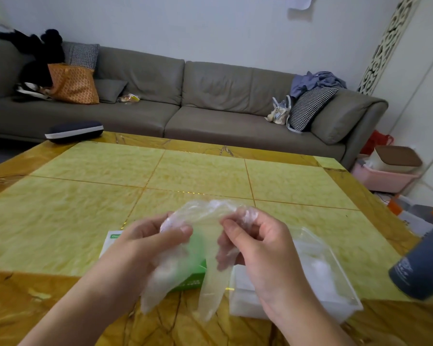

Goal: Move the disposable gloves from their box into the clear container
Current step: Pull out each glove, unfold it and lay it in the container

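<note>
Right now both hands are gripping a bunch of thin, clear plastic disposable gloves [205, 236], held up off the table: the left hand [145, 245] has its thumb and fingers curled round one end, the right hand [258, 245] pinches the other, and loose glove fingers dangle below the two grips. Just under the left grip sits the green-and-white cardboard glove box [193, 278]; just under and beyond the right grip is the clear rectangular plastic container [335, 290], with some white film seemingly inside already. To my eye, the bunch should be gathered smaller first, trailing ends tucked up, then lowered rightward so nothing drapes over the rim. A dark grey cylindrical bottle [420, 265] stands further right on the yellow marble-patterned table [85, 196].
</note>
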{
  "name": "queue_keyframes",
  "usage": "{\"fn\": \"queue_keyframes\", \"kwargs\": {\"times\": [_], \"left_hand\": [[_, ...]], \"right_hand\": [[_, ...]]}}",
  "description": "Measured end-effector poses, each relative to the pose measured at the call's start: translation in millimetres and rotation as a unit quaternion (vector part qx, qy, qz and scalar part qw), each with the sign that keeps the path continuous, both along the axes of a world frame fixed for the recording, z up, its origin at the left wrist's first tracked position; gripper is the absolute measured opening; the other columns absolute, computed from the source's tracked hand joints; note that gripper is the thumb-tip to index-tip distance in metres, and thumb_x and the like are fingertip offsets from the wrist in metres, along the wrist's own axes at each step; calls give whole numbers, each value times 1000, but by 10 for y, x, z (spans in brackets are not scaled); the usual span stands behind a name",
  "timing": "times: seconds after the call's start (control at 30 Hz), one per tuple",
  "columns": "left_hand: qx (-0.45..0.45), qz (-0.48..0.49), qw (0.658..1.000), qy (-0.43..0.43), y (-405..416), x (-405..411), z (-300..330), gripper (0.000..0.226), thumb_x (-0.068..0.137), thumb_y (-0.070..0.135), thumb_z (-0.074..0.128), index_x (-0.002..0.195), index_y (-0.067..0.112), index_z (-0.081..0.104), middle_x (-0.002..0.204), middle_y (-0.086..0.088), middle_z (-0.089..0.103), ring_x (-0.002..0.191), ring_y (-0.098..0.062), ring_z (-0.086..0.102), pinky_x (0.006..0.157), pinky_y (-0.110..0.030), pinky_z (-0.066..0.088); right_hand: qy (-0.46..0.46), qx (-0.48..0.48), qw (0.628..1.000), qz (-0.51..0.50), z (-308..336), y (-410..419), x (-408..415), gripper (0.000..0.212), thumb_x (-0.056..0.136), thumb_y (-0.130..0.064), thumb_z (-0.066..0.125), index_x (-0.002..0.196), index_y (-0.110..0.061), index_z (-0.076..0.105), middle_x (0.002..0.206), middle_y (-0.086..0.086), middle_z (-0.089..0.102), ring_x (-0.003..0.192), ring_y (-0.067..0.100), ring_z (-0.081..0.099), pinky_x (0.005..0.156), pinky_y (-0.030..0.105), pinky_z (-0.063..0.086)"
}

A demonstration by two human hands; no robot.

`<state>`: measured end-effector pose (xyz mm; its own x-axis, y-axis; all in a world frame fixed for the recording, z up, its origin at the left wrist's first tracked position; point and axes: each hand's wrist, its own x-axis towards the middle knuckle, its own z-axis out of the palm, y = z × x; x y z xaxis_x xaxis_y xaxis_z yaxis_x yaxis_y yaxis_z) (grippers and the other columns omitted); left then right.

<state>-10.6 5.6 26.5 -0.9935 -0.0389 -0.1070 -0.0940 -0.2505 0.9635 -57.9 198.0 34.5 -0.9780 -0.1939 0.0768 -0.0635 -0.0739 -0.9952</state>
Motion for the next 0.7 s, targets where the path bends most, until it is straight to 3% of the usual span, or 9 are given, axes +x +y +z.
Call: {"fn": "queue_keyframes", "kwargs": {"times": [0.13, 0.23, 0.33, 0.47, 0.53, 0.6, 0.7], "left_hand": [[78, 20, 997, -15, -20, -8, 0, 35, 74, 6, 82, 107, -1, 75, 113, -35, 68, 90, -35, 69, 68, -31, 60], [-14, 22, 1000, 4, -29, 4, 43, 23, 69, 9, 90, 89, 17, 81, 94, -32, 68, 78, -29, 63, 64, -31, 52], [-82, -23, 996, 30, -54, 0, 8, 38, 70, 25, 89, 102, 9, 77, 89, -19, 68, 72, -26, 60, 59, -24, 52], [72, 22, 997, 36, -105, -37, -19, 67, 70, 36, 84, 109, -12, 60, 98, -22, 64, 90, -34, 60, 76, -36, 58], [131, 15, 991, 33, -87, -43, -4, 53, 82, 30, 81, 109, -10, 60, 104, -24, 60, 92, -37, 57, 81, -40, 54], [128, 15, 991, 32, -27, -47, -4, 23, 89, 12, 77, 106, 2, 65, 90, -19, 55, 75, -28, 55, 70, -31, 55], [105, 21, 994, 32, 26, -72, -32, 30, 80, -2, 77, 108, 6, 68, 85, -9, 57, 64, -18, 54, 60, -26, 54]], "right_hand": [[-21, -23, 999, 17, 14, 101, -56, 12, 100, 3, 62, 98, -4, 72, 75, 19, 69, 56, 32, 65, 50, 37, 54], [-25, -15, 998, 63, 66, 186, -100, 6, 91, -10, 75, 94, -5, 74, 85, 20, 74, 66, 33, 71, 54, 37, 55], [0, 12, 998, 64, 83, 259, -142, 13, 93, -16, 78, 90, -4, 75, 79, 17, 71, 71, 28, 69, 62, 38, 56], [-12, -10, 998, 55, 83, 333, -181, 14, 97, 3, 65, 95, -5, 76, 74, 17, 67, 61, 30, 62, 54, 35, 54], [-15, 0, 997, 81, 81, 351, -182, 8, 93, 0, 69, 96, -5, 74, 81, 18, 70, 62, 33, 65, 53, 37, 54], [-8, 23, 995, 99, 74, 374, -177, 11, 88, -10, 75, 95, -3, 71, 82, 18, 70, 61, 33, 65, 51, 37, 52], [5, 33, 997, 70, 69, 408, -191, 12, 96, -8, 73, 87, -2, 68, 67, 17, 63, 53, 29, 57, 45, 33, 44]]}}
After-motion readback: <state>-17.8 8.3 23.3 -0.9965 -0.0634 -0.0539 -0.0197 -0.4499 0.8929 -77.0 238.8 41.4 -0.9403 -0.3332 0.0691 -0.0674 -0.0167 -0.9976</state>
